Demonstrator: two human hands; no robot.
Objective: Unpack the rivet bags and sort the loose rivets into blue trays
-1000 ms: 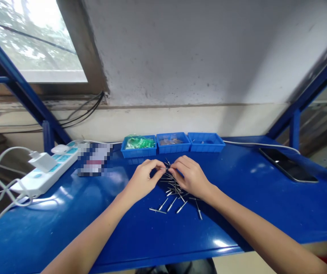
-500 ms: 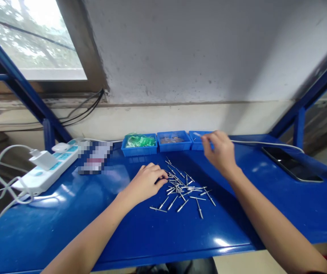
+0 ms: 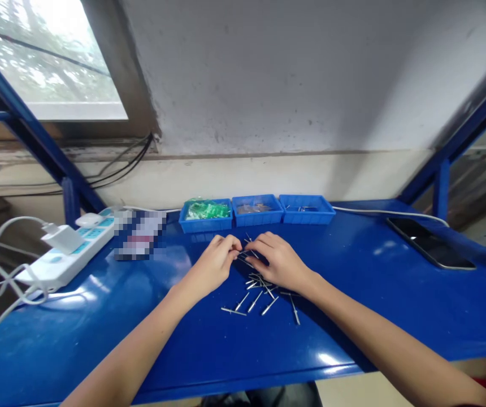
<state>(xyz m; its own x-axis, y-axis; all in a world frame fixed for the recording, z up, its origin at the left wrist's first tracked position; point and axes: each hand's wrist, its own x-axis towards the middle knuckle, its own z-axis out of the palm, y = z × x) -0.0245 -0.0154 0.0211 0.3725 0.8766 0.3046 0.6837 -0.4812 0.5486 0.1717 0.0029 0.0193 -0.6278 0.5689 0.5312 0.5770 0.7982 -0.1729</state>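
Observation:
Silver blind rivets (image 3: 269, 305) with thin pins lie loosely scattered in the middle of the blue table. My left hand (image 3: 220, 257) is above the left side of the heap, thumb and forefinger pinched on the end of a rivet (image 3: 243, 255). Facing it, my right hand (image 3: 280, 261) has curved fingers, with thumb and forefinger a little apart around the rivet's other side. Whether its fingertips touch the rivet is hard to see. Part of the heap is hidden beneath the right hand.
Three blue trays stand along the back: one with green and clear plastic packets (image 3: 209, 210), a middle tray (image 3: 259, 217) with thin coppery pieces, and a right tray (image 3: 308, 217) with a few rivets. A power strip (image 3: 63, 249) lies left, a phone (image 3: 432, 243) right.
My right hand has come from above the right tray, left and down, to meet my left hand over the rivets. The left hand's fingers have closed into a pinch.

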